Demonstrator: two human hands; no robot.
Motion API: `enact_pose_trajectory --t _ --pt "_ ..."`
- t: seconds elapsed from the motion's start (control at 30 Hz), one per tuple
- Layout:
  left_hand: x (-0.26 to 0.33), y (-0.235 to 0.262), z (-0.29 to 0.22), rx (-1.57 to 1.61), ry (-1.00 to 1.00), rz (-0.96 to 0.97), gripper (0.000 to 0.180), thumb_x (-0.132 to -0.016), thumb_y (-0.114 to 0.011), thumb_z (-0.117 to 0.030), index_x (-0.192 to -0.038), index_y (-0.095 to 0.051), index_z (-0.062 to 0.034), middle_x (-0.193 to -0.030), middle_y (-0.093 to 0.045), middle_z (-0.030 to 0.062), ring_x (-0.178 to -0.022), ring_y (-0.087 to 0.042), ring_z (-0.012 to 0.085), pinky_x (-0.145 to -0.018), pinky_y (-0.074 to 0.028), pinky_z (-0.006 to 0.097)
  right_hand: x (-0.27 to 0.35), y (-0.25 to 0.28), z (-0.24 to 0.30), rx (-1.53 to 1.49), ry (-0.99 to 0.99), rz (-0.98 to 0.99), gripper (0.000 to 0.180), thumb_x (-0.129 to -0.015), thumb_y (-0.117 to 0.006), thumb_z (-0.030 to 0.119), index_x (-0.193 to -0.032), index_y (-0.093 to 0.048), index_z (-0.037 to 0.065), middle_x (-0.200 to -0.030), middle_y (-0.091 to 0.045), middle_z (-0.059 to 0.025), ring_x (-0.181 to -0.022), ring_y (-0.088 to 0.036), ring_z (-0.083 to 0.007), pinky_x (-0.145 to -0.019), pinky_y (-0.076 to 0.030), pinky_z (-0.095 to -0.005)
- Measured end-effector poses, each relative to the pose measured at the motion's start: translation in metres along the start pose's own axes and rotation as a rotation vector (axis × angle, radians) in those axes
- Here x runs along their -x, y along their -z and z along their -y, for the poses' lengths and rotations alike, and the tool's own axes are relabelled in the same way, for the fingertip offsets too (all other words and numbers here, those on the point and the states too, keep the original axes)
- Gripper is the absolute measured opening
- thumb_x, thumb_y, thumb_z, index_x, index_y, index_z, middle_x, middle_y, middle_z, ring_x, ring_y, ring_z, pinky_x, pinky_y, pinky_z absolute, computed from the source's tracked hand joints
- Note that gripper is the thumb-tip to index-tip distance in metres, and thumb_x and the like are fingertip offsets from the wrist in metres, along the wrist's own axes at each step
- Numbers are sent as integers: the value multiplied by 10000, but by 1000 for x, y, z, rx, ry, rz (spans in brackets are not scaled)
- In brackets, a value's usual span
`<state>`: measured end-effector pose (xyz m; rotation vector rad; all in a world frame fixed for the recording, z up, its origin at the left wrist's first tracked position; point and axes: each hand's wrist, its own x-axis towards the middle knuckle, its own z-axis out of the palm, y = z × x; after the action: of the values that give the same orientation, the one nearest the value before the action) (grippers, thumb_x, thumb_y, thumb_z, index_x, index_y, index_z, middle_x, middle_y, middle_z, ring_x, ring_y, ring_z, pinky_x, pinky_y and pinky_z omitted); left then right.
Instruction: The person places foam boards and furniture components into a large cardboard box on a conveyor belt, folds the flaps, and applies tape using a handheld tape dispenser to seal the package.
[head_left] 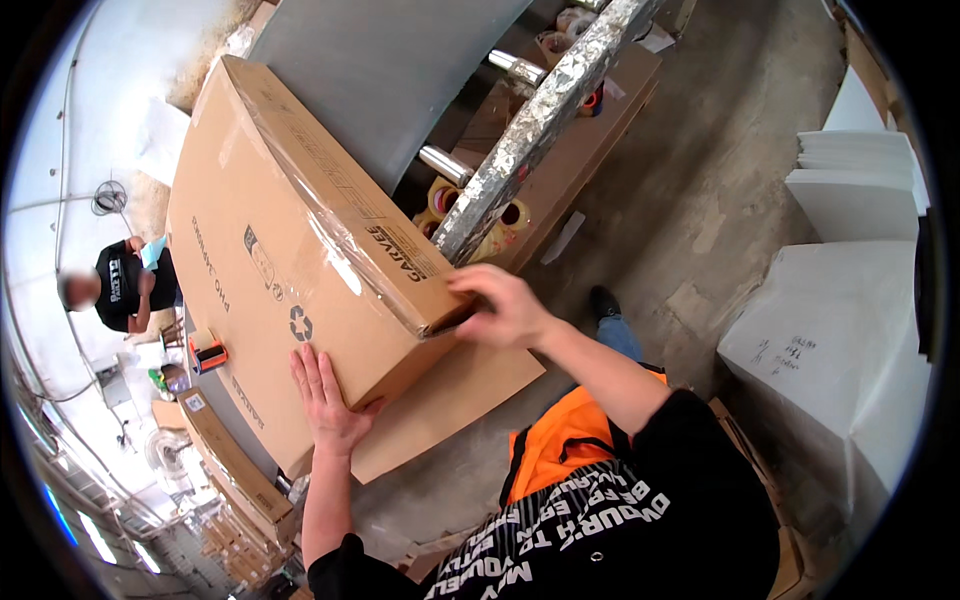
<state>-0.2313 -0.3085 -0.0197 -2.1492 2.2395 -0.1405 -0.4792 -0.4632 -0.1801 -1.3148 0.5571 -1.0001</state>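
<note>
A long brown cardboard box (pixel 270 280) lies before me, with shiny clear tape along its long right edge. Flat on its upper face, near the near end, rests my left hand (pixel 335 405), fingers stretched out. My right hand (pixel 500 312) is curled round the box's near right corner, gripping the edge beside a dark gap. Part of its grip is hidden. Below the near end, a flap (pixel 450 410) sticks out toward me. An orange and black tape dispenser (pixel 207 353) stands by the box's left side.
A worn metal rail (pixel 545 125) with rollers runs past the box's right side. Tape rolls (pixel 513 215) lie on a lower shelf. White wrapped stacks (pixel 820 340) stand at the right. A co-worker (pixel 130 285) stands beyond the box; more cartons (pixel 235 465) lie at the left.
</note>
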Motion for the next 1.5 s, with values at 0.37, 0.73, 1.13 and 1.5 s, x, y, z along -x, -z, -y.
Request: enact_pose_trajectory --t 0.37,0.73,1.13,1.5 --pt "19 -9 12 -75 -88 -29 953 -784 -735 -448 -1461 -273 39 -1477 -296 340 -1355 -270 564 -1085 -278 647 57 -85 6 -1900 -835 -246 677 -936 -397 638 -1384 -485 139 -1376 -516 -119 -1235 -499 -306 -1048 -406 -450" --pt "-5 15 2 97 99 -58 919 -654 -785 -417 -1366 -435 45 -1411 -427 310 -1290 -381 563 -1060 -314 639 -56 -113 42 -1522 -949 -735 572 -928 -305 522 -1281 -567 156 -1262 -593 -69 -1164 -550 -289 -1007 -420 -467" --pt "-69 7 10 -33 66 69 1140 -375 -910 -332 -1389 -470 -56 -1495 -367 221 -1293 -371 562 -1039 -368 615 -54 -42 21 -234 -743 -359 478 -934 -465 355 -1291 -505 40 -1220 -572 -136 -1083 -549 -314 -957 -433 -431" --pt "-57 5 19 75 101 41 1061 -441 -850 -317 -1401 -462 -87 -1515 -332 211 -1295 -337 590 -1045 -351 636 -114 -46 51 531 220 230 644 -844 -553 273 -1354 -438 -102 -1384 -447 -322 -1274 -459 -461 -1083 -353 -475"
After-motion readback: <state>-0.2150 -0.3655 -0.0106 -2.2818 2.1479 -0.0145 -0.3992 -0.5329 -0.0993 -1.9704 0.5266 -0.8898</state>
